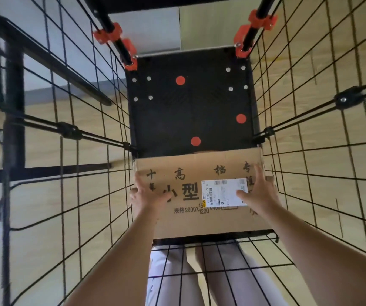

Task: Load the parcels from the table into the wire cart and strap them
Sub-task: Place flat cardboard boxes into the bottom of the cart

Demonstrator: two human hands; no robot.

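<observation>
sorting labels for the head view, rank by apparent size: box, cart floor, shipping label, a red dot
1. box and cart floor: about alike; the box is nearer and covers part of the floor, so unranked
2. label
3. red dot

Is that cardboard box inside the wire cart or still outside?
Inside: the cardboard box is between the mesh walls of the wire cart, over its black floor.

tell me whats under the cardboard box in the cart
The cart's black base extends beneath the cardboard box; its bare far part shows red dots and bolts. Whatever lies directly under the box is covered.
</observation>
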